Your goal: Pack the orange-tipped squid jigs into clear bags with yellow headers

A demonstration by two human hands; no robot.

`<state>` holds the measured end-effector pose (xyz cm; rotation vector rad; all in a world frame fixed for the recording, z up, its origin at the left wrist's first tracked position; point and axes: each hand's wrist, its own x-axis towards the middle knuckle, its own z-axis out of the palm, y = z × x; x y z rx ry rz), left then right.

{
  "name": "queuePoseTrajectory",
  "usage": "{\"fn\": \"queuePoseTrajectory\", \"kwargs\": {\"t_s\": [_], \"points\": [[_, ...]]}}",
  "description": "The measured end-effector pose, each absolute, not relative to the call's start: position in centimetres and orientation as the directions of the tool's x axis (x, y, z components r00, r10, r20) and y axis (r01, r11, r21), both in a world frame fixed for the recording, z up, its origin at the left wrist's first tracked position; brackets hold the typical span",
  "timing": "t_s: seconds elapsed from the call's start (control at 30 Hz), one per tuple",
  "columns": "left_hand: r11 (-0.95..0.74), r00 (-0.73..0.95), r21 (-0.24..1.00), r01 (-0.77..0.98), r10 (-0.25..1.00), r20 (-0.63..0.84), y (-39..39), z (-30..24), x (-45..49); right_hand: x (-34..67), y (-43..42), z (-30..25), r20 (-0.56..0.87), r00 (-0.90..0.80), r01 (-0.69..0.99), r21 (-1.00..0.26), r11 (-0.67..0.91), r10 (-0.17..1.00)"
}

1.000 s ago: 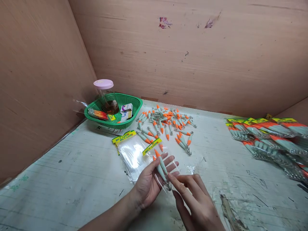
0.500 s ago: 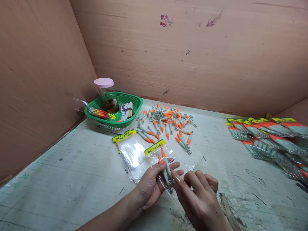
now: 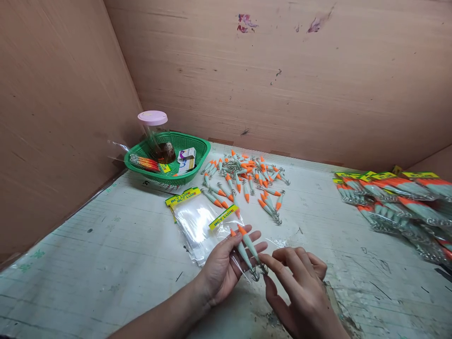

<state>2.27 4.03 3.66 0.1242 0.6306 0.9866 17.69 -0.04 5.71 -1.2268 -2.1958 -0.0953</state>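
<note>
My left hand [image 3: 226, 266], palm up with its thumb pressed down, holds a clear plastic bag [image 3: 226, 228] with a yellow "BCT LURE" header. Two pale green fishing lures with orange tips lie side by side over that palm, their hooks towards me. The nearer-left lure [image 3: 243, 255] is by my left thumb. At the hook end of the other lure [image 3: 250, 244], my right hand [image 3: 300, 282] has its forefinger and thumb on either side of the hooks. How far each lure sits inside the bag is hard to tell. Flat empty bags [image 3: 194, 226] lie just beyond my left hand.
Loose lures [image 3: 247, 181] are heaped at the back middle of the table [image 3: 106, 263]. A green basket [image 3: 197, 162] with a pink-lidded jar [image 3: 153, 117] stands at the back left. Packed lures [image 3: 406, 202] are piled at the right. Wooden panels [image 3: 282, 84] enclose the back and sides.
The two lures have slid towards me and to the right relative to the bag header. My right thumb now shows below the hooks, apart from the forefinger.
</note>
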Motion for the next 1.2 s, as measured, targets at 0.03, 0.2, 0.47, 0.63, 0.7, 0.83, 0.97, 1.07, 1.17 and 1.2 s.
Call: {"fn": "queuePoseTrajectory", "kwargs": {"t_s": [0.03,0.2,0.47,0.63,0.7,0.83,0.97,1.07,1.17,1.2], "points": [[0.559,0.394,0.366,-0.744,0.81,-0.435,4.0,3.7,2.2,17.8,-0.1,5.8,0.524,-0.418,0.776,-0.22,0.592,0.742],[0.573,0.42,0.367,-0.733,0.805,-0.418,3.9,3.9,2.2,17.9,0.2,5.9,0.521,-0.484,0.748,-0.17,0.641,0.703],[0.555,0.468,0.361,-0.749,0.829,-0.305,3.6,4.1,2.1,16.7,0.4,5.9,0.68,-0.309,0.797,-0.196,0.572,0.664],[0.552,0.486,0.272,-0.788,0.83,-0.274,3.7,4.2,1.8,17.0,0.2,6.3,0.693,-0.249,0.77,-0.282,0.572,0.677],[0.561,0.5,0.26,-0.786,0.824,-0.267,3.7,4.1,1.8,16.9,0.2,6.3,0.693,-0.244,0.775,-0.281,0.567,0.678],[0.561,0.514,0.236,-0.794,0.825,-0.233,3.7,3.9,1.8,16.5,0.3,6.0,0.684,-0.258,0.803,-0.241,0.545,0.683],[0.557,0.489,0.251,-0.792,0.824,-0.287,3.8,4.1,1.8,17.1,0.3,6.8,0.649,-0.358,0.722,-0.263,0.639,0.672],[0.533,0.444,0.249,-0.809,0.83,-0.337,4.1,4.4,1.6,19.2,1.5,7.7,0.649,-0.272,0.674,-0.398,0.622,0.71],[0.517,0.429,0.189,-0.835,0.827,-0.364,4.3,4.7,1.3,22.2,4.2,7.0,0.634,-0.103,0.751,-0.455,0.478,0.766],[0.521,0.435,0.172,-0.836,0.82,-0.373,4.4,4.8,1.3,23.1,5.3,6.4,0.598,-0.129,0.788,-0.422,0.448,0.791]]}}
